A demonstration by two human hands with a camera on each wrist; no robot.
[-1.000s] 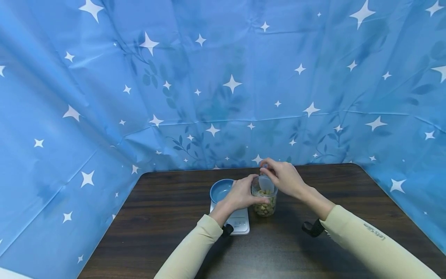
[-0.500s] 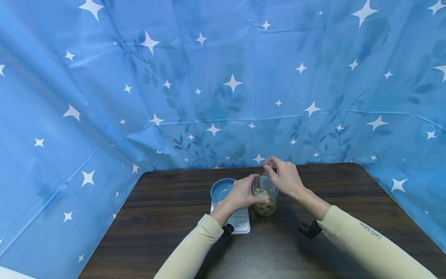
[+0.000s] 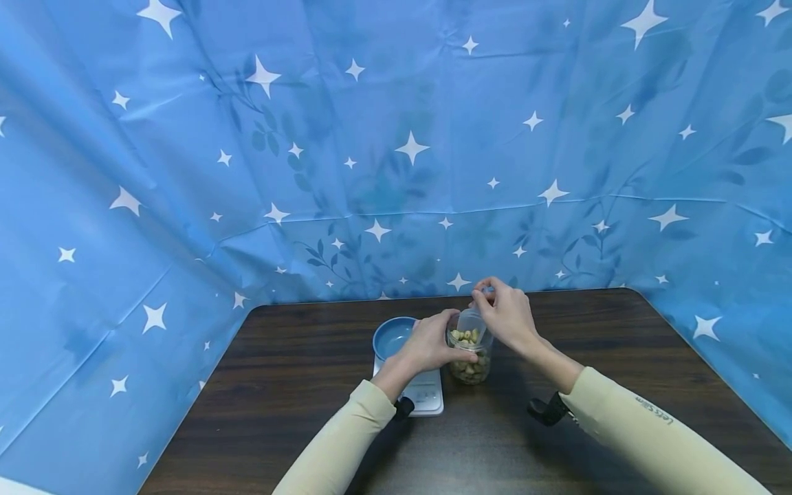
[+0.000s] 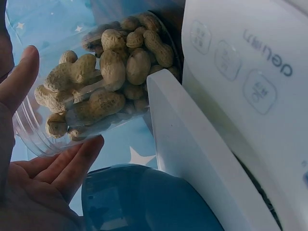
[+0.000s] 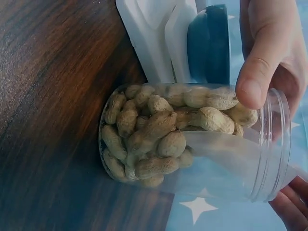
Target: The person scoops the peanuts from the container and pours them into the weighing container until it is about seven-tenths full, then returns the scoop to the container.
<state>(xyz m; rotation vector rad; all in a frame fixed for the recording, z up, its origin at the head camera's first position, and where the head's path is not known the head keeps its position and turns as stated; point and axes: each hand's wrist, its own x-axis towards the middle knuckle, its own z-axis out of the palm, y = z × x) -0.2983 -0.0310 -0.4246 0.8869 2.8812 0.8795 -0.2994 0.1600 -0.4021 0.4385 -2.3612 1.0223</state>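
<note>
A clear plastic jar (image 5: 211, 185) of unshelled peanuts (image 5: 156, 139) stands upright on the dark table. My left hand (image 3: 433, 342) grips it near the threaded rim, thumb on the near side and fingers round the other. Over the mouth, my right hand (image 3: 509, 313) pinches the handle of a translucent scoop (image 3: 471, 322). The blade reaches down inside the jar, against the peanuts, as the right wrist view shows through the wall. Several peanuts lie by the blade near the jar's mouth. The handle is mostly hidden behind the right fingers.
Just left of the jar, a white kitchen scale (image 3: 427, 399) with printed buttons carries a blue bowl (image 3: 391, 338), partly hidden by the left hand. The wooden table (image 3: 297, 412) ends at a blue star-patterned curtain (image 3: 383, 172) behind and at the sides.
My right hand has shifted a little to the right, tilting the scoop in the jar. More peanuts show beside its blade near the mouth. The left hand, bowl and scale stay put.
</note>
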